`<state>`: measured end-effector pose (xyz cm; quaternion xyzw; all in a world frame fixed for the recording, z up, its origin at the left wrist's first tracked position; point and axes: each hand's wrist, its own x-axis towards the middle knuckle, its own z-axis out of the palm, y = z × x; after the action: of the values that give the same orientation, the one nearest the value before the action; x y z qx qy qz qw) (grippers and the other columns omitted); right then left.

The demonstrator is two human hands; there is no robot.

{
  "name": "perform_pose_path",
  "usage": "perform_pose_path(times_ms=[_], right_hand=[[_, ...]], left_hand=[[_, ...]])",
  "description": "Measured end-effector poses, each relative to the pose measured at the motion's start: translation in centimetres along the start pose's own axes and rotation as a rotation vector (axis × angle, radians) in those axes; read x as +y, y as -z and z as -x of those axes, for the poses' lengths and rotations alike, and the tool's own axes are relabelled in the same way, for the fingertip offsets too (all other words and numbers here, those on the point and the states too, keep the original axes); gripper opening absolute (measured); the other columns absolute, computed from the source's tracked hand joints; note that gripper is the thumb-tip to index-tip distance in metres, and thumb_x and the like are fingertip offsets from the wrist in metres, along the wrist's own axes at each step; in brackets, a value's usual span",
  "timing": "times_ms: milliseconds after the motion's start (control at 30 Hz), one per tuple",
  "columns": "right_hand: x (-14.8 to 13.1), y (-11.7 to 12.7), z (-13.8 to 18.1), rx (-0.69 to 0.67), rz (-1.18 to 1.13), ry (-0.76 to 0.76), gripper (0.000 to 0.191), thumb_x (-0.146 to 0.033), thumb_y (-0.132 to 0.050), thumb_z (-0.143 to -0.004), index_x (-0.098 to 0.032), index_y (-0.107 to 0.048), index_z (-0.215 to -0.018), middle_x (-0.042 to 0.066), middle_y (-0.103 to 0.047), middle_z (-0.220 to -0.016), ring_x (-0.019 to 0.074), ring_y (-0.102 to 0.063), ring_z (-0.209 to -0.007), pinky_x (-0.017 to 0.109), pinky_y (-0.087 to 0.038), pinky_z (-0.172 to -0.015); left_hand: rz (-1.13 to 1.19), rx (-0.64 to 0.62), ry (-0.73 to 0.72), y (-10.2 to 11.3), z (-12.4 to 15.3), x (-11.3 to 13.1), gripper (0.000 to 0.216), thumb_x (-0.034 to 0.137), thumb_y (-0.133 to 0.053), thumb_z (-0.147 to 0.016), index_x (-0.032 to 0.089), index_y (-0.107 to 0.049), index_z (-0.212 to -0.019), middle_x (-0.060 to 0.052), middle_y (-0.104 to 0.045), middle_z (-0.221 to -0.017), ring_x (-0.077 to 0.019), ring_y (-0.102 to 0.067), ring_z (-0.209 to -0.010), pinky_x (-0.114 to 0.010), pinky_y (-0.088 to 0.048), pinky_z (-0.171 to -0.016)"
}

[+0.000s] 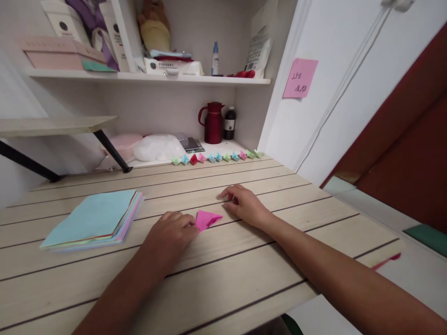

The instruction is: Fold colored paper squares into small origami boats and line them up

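Note:
A folded piece of bright pink paper lies near the middle of the wooden table. My left hand pinches its left end, the fingertips partly hidden behind the knuckles. Just right of the paper and a little beyond it, my right hand rests with curled fingers, thumb and forefinger apart, holding nothing. To the left sits a stack of coloured paper squares, light blue on top. Along the table's far edge stands a row of small folded paper figures in green, blue, red and pink.
Behind the table a white shelf holds boxes, a plush toy and a spray bottle. Below it stand a red jug and a dark bottle. A raised wooden stand with black legs is at the left.

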<state>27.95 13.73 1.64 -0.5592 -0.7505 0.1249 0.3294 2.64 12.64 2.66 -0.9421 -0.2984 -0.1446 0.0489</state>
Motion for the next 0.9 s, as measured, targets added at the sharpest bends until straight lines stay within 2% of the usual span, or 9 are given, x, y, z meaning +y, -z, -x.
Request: perform_pose_path(times_ms=[100,167,267,333,467,567,667,800,900], right_hand=[[-0.3,1.2,0.3,0.190,-0.090,0.022,0.014,-0.012,-0.057,-0.083,-0.020,-0.066,-0.089,0.001,-0.057,-0.081,0.0134,-0.053,-0.071,0.026,-0.041,-0.067],[-1.2,1.9,0.6,0.207,-0.175,0.085,0.008,-0.019,-0.058,-0.086,-0.019,-0.065,-0.083,0.001,-0.057,-0.076,0.0134,-0.052,-0.069,0.025,-0.040,-0.063],[-2.3,2.6,1.1,-0.059,-0.276,0.122,0.027,-0.032,-0.062,-0.086,-0.017,-0.059,-0.064,-0.003,-0.051,-0.060,0.0107,-0.044,-0.056,0.023,-0.032,-0.052],[-2.8,2.7,1.3,-0.205,-0.298,0.143,0.033,-0.036,-0.064,-0.086,-0.017,-0.059,-0.060,-0.003,-0.052,-0.058,0.0101,-0.045,-0.054,0.023,-0.032,-0.051],[-3.0,2.4,1.2,-0.295,-0.269,0.271,0.014,-0.029,-0.062,-0.089,-0.020,-0.073,-0.090,0.003,-0.068,-0.084,0.0149,-0.060,-0.077,0.026,-0.045,-0.069],[-2.8,1.9,1.0,-0.284,-0.215,0.316,0.021,-0.026,-0.064,-0.088,-0.023,-0.071,-0.108,0.005,-0.069,-0.098,0.0171,-0.061,-0.090,0.029,-0.047,-0.081],[-2.3,1.2,0.9,-0.260,-0.189,0.300,0.024,-0.025,-0.064,-0.088,-0.023,-0.069,-0.112,0.006,-0.068,-0.102,0.0170,-0.062,-0.092,0.029,-0.048,-0.082],[-1.8,0.1,0.6,-0.249,-0.149,0.301,0.018,-0.025,-0.060,-0.091,-0.023,-0.072,-0.105,0.005,-0.068,-0.096,0.0166,-0.062,-0.091,0.028,-0.047,-0.084],[-1.7,-1.0,0.2,-0.213,-0.057,0.241,0.019,-0.027,-0.057,-0.093,-0.023,-0.073,-0.104,0.005,-0.068,-0.094,0.0167,-0.062,-0.089,0.028,-0.046,-0.082]], left_hand=[[0.000,-0.015,-0.002,0.1,-0.1,0.3,0.020,0.012,-0.051,-0.088,0.024,-0.067,-0.085,-0.004,-0.069,-0.096,-0.0203,-0.061,-0.088,-0.036,-0.039,-0.079],[0.034,0.010,-0.002,0.1,-0.2,0.4,0.020,0.013,-0.051,-0.089,0.024,-0.067,-0.083,-0.003,-0.068,-0.091,-0.0194,-0.060,-0.085,-0.035,-0.039,-0.077],[0.103,0.068,0.008,0.1,-0.2,0.5,0.022,0.016,-0.051,-0.090,0.026,-0.068,-0.080,-0.002,-0.066,-0.083,-0.0180,-0.059,-0.081,-0.032,-0.038,-0.074],[0.112,0.075,0.016,0.1,-0.2,0.6,0.024,0.018,-0.050,-0.091,0.026,-0.068,-0.078,-0.002,-0.065,-0.080,-0.0177,-0.058,-0.079,-0.032,-0.038,-0.074],[0.073,0.027,0.030,0.3,-0.2,0.8,0.027,0.021,-0.046,-0.093,0.024,-0.068,-0.078,-0.003,-0.065,-0.082,-0.0179,-0.056,-0.078,-0.032,-0.038,-0.074],[0.039,-0.023,0.039,0.4,-0.1,0.9,0.028,0.021,-0.044,-0.094,0.022,-0.068,-0.080,-0.005,-0.065,-0.086,-0.0184,-0.056,-0.081,-0.033,-0.038,-0.075],[0.025,-0.048,0.046,0.6,0.0,1.0,0.028,0.021,-0.044,-0.094,0.021,-0.069,-0.082,-0.006,-0.065,-0.087,-0.0193,-0.056,-0.083,-0.034,-0.038,-0.076],[0.061,-0.046,0.064,0.4,0.0,0.9,0.026,0.020,-0.046,-0.093,0.022,-0.070,-0.086,-0.006,-0.065,-0.090,-0.0202,-0.057,-0.085,-0.034,-0.040,-0.078],[0.108,-0.057,0.099,0.1,0.0,0.7,0.027,0.021,-0.045,-0.094,0.022,-0.072,-0.090,-0.006,-0.065,-0.099,-0.0215,-0.058,-0.091,-0.037,-0.042,-0.081]])
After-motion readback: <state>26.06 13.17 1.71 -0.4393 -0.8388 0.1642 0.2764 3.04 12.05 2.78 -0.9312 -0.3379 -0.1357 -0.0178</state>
